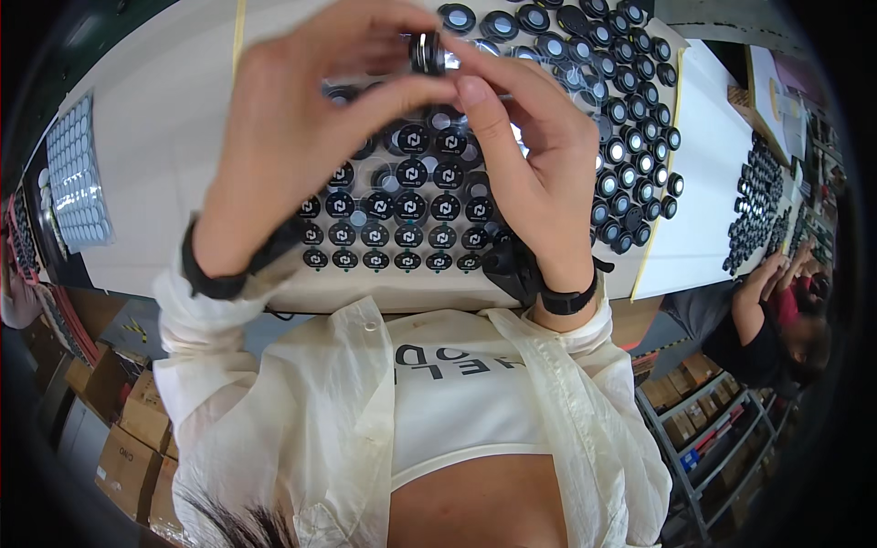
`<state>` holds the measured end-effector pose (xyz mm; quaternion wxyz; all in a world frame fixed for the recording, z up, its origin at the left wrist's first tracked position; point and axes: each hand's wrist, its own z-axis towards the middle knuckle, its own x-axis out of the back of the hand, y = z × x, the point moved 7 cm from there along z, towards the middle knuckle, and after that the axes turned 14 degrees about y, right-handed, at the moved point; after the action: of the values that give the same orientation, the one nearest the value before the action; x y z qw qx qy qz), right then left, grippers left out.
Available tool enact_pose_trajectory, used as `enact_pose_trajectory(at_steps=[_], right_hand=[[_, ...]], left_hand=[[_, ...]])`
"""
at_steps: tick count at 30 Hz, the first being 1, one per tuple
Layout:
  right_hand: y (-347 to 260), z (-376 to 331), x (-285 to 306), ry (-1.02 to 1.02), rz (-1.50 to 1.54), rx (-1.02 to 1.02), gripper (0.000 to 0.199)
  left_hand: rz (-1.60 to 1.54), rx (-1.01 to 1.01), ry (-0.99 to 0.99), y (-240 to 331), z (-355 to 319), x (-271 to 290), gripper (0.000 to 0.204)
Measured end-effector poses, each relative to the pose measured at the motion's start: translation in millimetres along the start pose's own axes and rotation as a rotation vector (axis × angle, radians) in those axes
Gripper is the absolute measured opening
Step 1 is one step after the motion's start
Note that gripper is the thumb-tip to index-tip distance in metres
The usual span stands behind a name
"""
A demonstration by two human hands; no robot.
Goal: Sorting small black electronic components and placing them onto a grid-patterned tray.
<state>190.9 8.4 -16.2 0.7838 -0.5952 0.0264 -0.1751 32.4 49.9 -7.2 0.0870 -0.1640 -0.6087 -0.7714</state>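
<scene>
Above the table, my left hand [311,100] is closed around a small black round part [426,55] with a shiny ring. My right hand [539,151] meets it, its thumb and fingers pinched together beside the part. A small shiny piece [451,60] shows at my right fingertips; its kind is unclear. Below the hands stand rows of black round parts with white marks on top [411,205]. To their right, a dense group of black round parts with pale round tops [626,146] spreads over the table. Some parts are hidden behind my hands.
A sheet of pale round pieces [80,173] lies on the far left of the table [164,119]. Yellow tape [656,192] runs along the right side. Farther right are more black parts [756,196] and another person's arm [754,297]. Cardboard boxes [128,461] stand below left.
</scene>
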Motion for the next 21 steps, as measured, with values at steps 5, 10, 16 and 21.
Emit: enact_pose_trajectory(at_steps=[5, 10, 16, 21], right_hand=[[13, -2, 8, 0.06, 0.064, -0.198, 0.028], [13, 0, 6, -0.086, -0.121, -0.09, 0.023], [-2, -2, 15, -0.25, -0.338, -0.105, 0.026], [2, -2, 7, -0.372, -0.436, -0.011, 0.023]], left_hand=[[0.381, -0.415, 0.174, 20, 100, 15, 0.035], [0.924, -0.331, -0.082, -72, 171, 25, 0.032], [0.993, -0.385, -0.085, -44, 131, 31, 0.03], [0.617, -0.454, -0.543, -20, 75, 1, 0.036]])
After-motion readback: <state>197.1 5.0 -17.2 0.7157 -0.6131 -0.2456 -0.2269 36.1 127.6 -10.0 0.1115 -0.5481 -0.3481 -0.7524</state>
